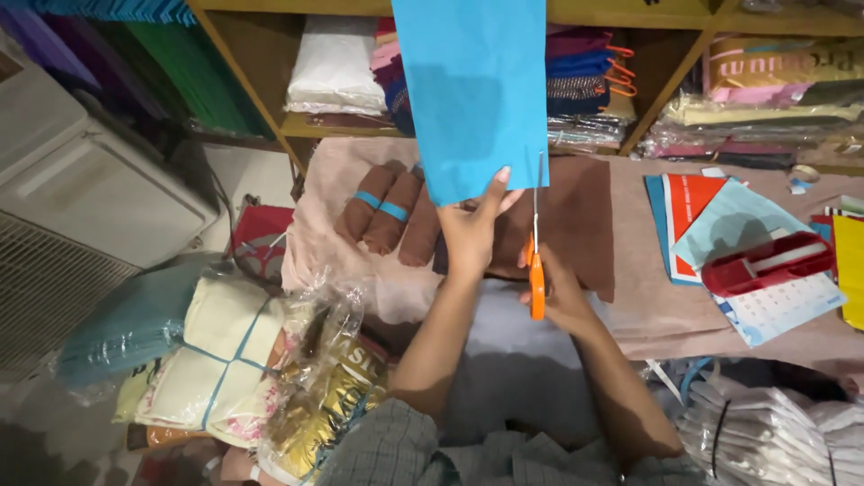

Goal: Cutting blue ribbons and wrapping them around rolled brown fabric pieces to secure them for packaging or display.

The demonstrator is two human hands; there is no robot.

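Blue paper sheet (pixel 472 90) held upright over mid-table, top edge out of frame, bottom edge just above brown cloth (pixel 576 216). Left hand (pixel 470 229) pinching sheet's bottom edge, thumb in front, fingers behind. Right hand (pixel 560 292) closed round orange-handled scissors (pixel 536 261); blades pointing up, narrowly parted, entering sheet's bottom edge near its right side. Both forearms reaching in from bottom centre, checked sleeves (pixel 396 450) at frame bottom.

Just left of left hand: three brown fabric rolls (pixel 391 211) lying side by side on pinkish table cover (pixel 648 306), two banded with blue strips. Right of hands, well apart: red tape dispenser (pixel 765 263) on light-blue and white sheets (pixel 747 225), red-and-white printed sheet (pixel 688 202) beside it, yellow sheet (pixel 850 270) at right edge.

Behind sheet: wooden shelf (pixel 297 126) with folded fabrics (pixel 335 63), white stack left, mixed colours partly hidden by sheet. More wrapped packs (pixel 765 112) on right shelf.

Lower left, off table: plastic-wrapped bundles (pixel 216 360), cream, teal and gold. Lower right: stack of clear-bagged white items (pixel 774 427). Far left: white appliance (pixel 81 189) with grille.
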